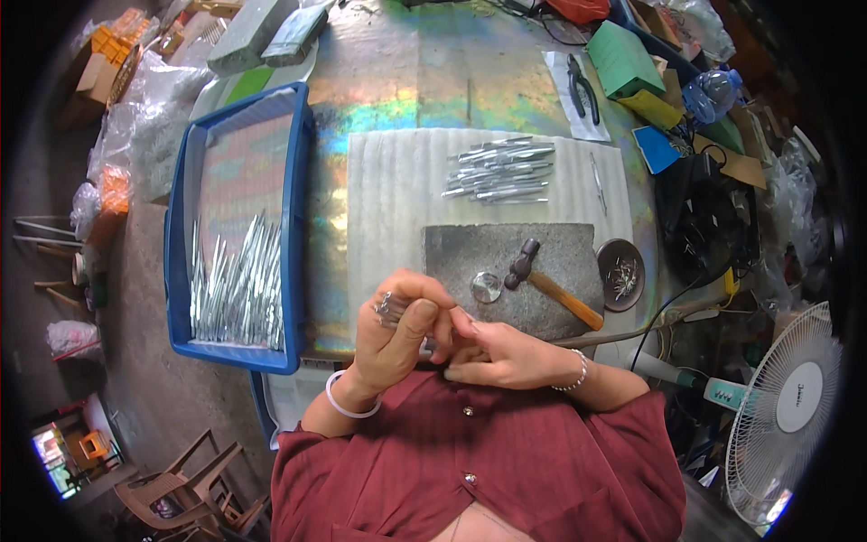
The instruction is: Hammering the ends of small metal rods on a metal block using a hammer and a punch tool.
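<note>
My left hand (402, 327) is curled in front of my chest. Several shiny silver metal pieces (388, 309) show in its closed fingers; their full shape is hidden. My right hand (502, 354) meets its fingertips, pinched together, and whatever is between them is too small to make out. Just beyond lies a dark grey slab (452, 248), bearing a ball-headed hammer (553, 291) with a wooden handle and a round shiny disc (486, 287). Right of the slab, a dark bowl (606, 262) holds small silver pins (624, 278). Slim silver rods (499, 170) are heaped farther back.
A white foam sheet (388, 199) lies under the slab and rods, with one lone rod (598, 182) at its right. At left stands a blue tray (172, 271) of similar rods (237, 289). Pliers (582, 90) lie far right; a fan (786, 406) stands near right.
</note>
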The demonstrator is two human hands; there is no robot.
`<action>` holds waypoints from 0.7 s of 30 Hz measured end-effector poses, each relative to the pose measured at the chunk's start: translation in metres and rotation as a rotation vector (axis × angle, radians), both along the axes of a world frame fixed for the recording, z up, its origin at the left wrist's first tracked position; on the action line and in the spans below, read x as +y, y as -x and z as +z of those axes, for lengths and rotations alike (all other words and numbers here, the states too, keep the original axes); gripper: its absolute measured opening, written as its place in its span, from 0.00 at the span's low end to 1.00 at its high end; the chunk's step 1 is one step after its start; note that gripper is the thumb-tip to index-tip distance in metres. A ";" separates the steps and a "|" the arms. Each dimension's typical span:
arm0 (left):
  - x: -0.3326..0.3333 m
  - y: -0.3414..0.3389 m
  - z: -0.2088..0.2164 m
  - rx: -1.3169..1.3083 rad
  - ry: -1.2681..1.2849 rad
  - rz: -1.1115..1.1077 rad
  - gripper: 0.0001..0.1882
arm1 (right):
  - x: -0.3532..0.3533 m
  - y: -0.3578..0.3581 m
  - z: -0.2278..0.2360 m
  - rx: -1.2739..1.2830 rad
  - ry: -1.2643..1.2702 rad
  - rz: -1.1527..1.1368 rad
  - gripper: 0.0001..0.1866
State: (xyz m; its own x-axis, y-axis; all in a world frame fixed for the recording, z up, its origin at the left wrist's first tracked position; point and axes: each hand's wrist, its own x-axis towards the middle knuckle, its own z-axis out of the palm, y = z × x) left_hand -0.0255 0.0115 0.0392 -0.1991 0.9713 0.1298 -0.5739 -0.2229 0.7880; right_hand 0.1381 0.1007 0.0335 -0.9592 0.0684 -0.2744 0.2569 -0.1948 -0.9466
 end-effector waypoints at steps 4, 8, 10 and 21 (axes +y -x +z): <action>0.015 0.002 -0.020 0.398 -0.052 0.159 0.08 | 0.011 -0.027 0.015 0.020 -0.217 0.046 0.14; 0.022 -0.001 -0.051 0.380 -0.006 0.098 0.08 | 0.013 -0.036 0.035 0.101 -0.248 -0.146 0.11; 0.012 0.001 -0.044 0.068 0.098 0.053 0.09 | 0.013 -0.036 0.041 0.058 -0.186 -0.261 0.09; -0.072 -0.005 -0.012 -0.470 0.503 -0.322 0.16 | -0.008 0.020 0.003 -0.132 0.524 -0.182 0.21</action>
State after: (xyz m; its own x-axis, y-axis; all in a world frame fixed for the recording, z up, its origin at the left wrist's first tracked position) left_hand -0.0202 -0.0608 0.0275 0.1793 0.9106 -0.3724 -0.8501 0.3340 0.4071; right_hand 0.1185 0.0924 0.0364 -0.8999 0.0519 -0.4330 0.2849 -0.6819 -0.6737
